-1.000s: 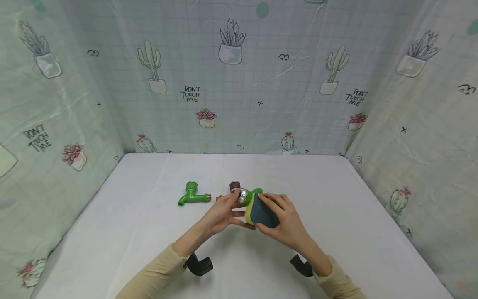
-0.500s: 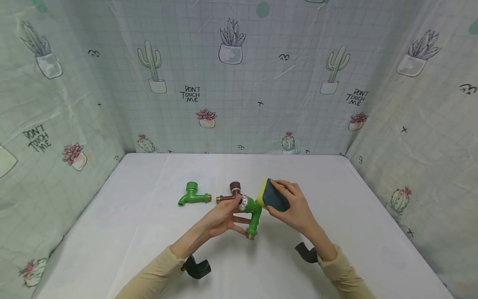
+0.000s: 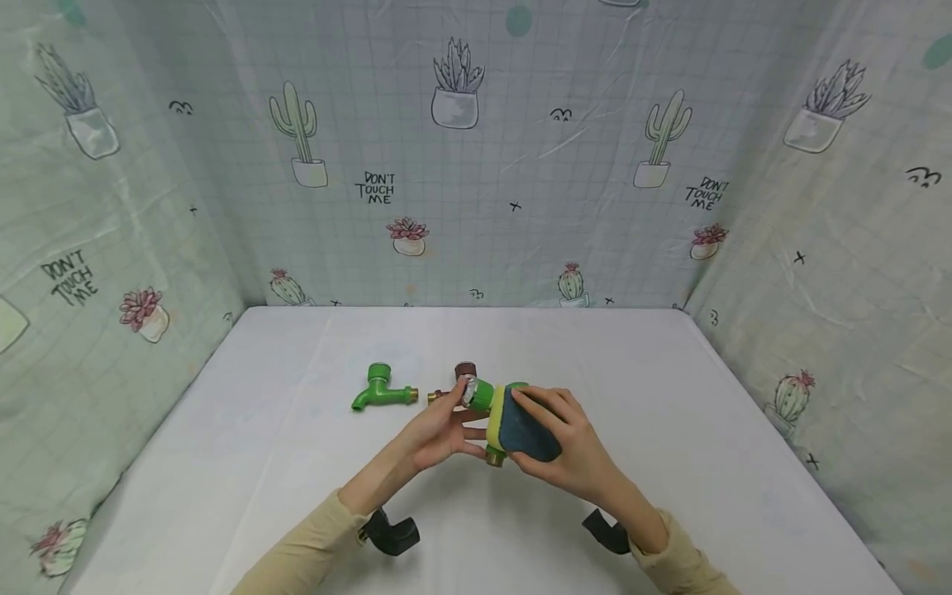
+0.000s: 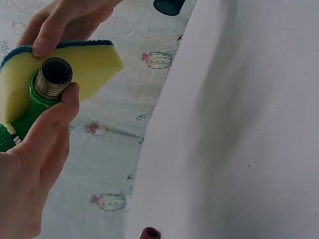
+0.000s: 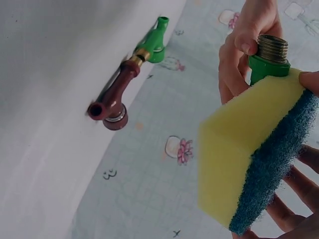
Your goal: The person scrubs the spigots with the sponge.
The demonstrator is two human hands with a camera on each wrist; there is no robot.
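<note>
My left hand [image 3: 439, 430] grips a green plastic tap [image 3: 487, 397] with a brass threaded end [image 4: 54, 77] above the middle of the white table [image 3: 260, 438]. My right hand [image 3: 565, 446] holds a yellow sponge with a dark blue scouring side [image 3: 524, 430] and presses its yellow face [image 5: 244, 144] against the tap's body. In the left wrist view my thumb [image 4: 55, 122] lies along the tap just under the thread. In the right wrist view the brass thread [image 5: 271, 50] sticks out past the sponge's edge.
A second green tap [image 3: 379, 392] lies on the table to the left, and a brown tap [image 3: 461, 376] lies just behind my hands. Cactus-print cloth walls [image 3: 476, 165] close in the table on three sides.
Half a second ago the sponge was lifted off to the right of the tap; now it is back down on the tap's body, as it was a second ago.
</note>
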